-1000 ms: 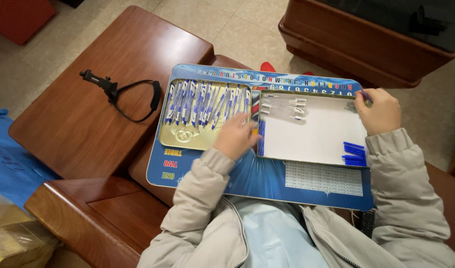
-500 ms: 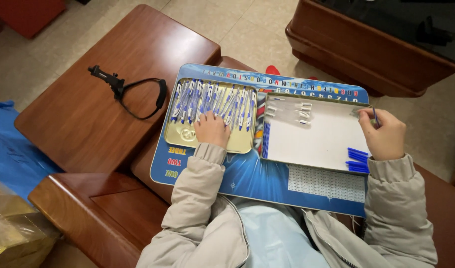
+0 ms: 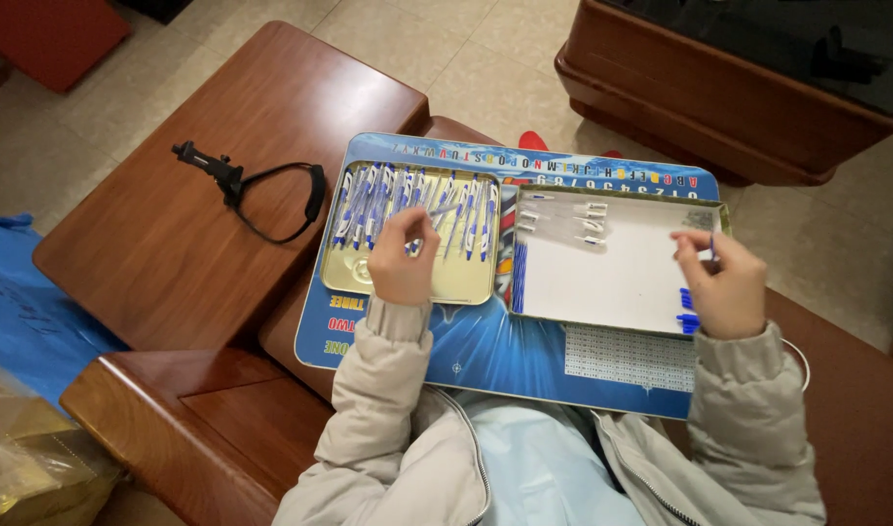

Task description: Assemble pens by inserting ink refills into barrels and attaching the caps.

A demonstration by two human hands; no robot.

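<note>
Nearest the camera, two pale padded sleeves reach up from 6 o'clock over a blue lap board (image 3: 485,346) that rests across the person's knees and serves as a table, likely so that both trays stay level and within reach.

The left hand (image 3: 403,261) sits over the gold tin tray (image 3: 341,278) at about 10 o'clock of the board. Its fingers are curled together, pinching at one of the blue-and-white pens (image 3: 369,200) that lie side by side along the tray's far edge. The row is too crowded for a sure count; well over a dozen, roughly. They lie parallel, which probably makes single ones easy to pick out.

The right hand (image 3: 727,287) is at 3 o'clock, at the right rim of the white tray (image 3: 612,282). Thumb and forefinger are pressed together on a small blue part; I cannot tell exactly what it is. Just below that hand lie blue caps (image 3: 687,314), about three showing, the rest hidden by the hand. At the white tray's far side, around 12 o'clock, lie small pale parts (image 3: 591,216), some six or seven, kept apart from the blue ones, seemingly sorted by kind.

Farther off, at 10 o'clock, one black strap with a clip (image 3: 261,190) lies on the brown wooden armrest (image 3: 174,273). Beyond is tiled floor (image 3: 466,54).
</note>
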